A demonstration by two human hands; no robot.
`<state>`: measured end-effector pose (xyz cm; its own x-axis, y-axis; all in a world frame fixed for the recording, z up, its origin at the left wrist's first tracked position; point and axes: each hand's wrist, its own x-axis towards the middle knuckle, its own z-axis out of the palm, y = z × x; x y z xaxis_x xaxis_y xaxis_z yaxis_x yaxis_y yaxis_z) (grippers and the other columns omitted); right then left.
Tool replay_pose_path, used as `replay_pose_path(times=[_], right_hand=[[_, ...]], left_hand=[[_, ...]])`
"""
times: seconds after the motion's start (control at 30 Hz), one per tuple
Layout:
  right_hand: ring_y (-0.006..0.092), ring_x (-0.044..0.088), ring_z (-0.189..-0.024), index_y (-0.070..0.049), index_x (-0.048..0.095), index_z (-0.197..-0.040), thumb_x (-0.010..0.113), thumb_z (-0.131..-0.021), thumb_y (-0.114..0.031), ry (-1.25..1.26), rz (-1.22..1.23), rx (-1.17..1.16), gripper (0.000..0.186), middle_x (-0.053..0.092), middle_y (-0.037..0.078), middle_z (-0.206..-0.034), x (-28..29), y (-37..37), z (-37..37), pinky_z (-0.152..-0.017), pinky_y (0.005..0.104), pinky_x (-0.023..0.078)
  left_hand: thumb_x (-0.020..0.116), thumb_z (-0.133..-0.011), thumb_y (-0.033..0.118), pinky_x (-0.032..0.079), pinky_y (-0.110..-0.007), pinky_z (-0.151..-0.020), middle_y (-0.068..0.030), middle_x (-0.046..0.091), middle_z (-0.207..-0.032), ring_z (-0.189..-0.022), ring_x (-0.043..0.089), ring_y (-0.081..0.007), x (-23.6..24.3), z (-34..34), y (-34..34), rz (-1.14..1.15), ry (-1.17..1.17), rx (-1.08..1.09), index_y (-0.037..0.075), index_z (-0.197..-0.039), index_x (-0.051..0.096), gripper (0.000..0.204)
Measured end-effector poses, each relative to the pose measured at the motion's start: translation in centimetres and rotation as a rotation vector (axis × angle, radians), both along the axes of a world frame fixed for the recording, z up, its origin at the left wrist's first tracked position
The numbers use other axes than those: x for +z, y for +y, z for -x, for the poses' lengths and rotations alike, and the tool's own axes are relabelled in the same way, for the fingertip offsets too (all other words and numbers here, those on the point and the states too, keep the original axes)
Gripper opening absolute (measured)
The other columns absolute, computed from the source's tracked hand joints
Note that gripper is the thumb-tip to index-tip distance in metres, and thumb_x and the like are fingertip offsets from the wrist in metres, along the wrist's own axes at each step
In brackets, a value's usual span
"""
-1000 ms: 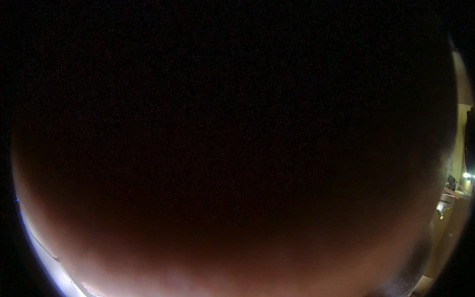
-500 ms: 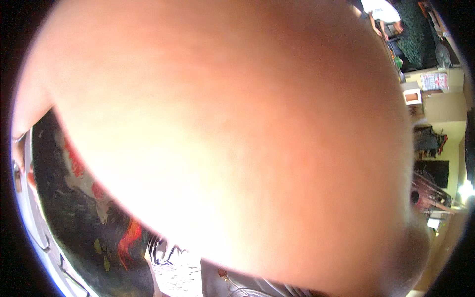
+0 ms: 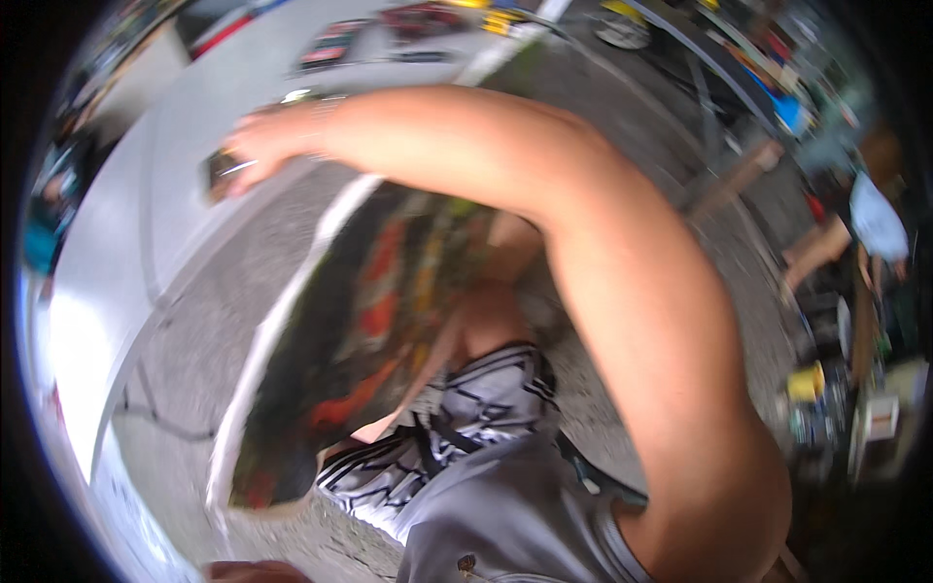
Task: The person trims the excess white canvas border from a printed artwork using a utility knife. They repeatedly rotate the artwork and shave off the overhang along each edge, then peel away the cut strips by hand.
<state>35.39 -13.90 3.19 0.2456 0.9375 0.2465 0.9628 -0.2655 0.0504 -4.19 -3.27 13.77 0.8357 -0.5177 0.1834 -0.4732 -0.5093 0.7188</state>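
A canvas [image 3: 292, 389] painted with orange fish on a dark ground leans across my lap, its white edge facing the table. My right arm arches over it, and my right hand [image 3: 262, 146] reaches to the edge of the pale grey table [image 3: 194, 87]. Its fingers are closed round a small dark block-like object [image 3: 220, 175] with a shiny edge, too blurred to name. A band shows at that wrist. What seems to be part of my left hand [image 3: 253, 571] shows at the lower edge; its fingers are hidden.
On the table lie a red-and-black object [image 3: 333, 45], a dark red thing [image 3: 420, 17] and yellow pieces [image 3: 501, 21]. A person in a pale shirt [image 3: 878, 219] bends at the right. Someone in teal [image 3: 41, 238] is at the far left. Clutter [image 3: 821, 418] stands on the right.
My arm filled most of the view before. It has swung away from the camera and stretches toward the table; the table, canvas and my lap now show.
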Motion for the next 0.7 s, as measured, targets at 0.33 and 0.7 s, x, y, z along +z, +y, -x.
replay_pose_path(times=[0.33, 0.7], right_hand=[[0.0378, 0.056, -0.11, 0.002, 0.059, -0.113, 0.063, -0.083, -0.055, 0.236, 0.013, -0.26, 0.064, 0.057, 0.022, -0.111, 1.5, -0.8, 3.2, -0.092, 0.0453, 0.045], [0.0372, 0.052, -0.113, 0.002, 0.055, -0.118, 0.062, -0.084, -0.05, 0.19, -0.005, -0.292, 0.063, 0.054, 0.021, -0.114, 1.2, -1.7, 2.0, -0.095, 0.0455, 0.043]], left_hand=[[0.069, -0.072, 0.022, 0.051, -0.044, -0.062, -0.0164, 0.062, -0.073, -0.068, 0.063, -0.0354, -15.5, -4.2, -27.2, -0.181, -0.113, -0.607, 0.002, -0.075, 0.065, 0.021], [0.067, -0.073, 0.021, 0.051, -0.042, -0.062, -0.0145, 0.063, -0.074, -0.07, 0.064, -0.0338, -15.6, -5.9, -26.4, -0.178, -0.404, -0.758, 0.003, -0.075, 0.066, 0.018]])
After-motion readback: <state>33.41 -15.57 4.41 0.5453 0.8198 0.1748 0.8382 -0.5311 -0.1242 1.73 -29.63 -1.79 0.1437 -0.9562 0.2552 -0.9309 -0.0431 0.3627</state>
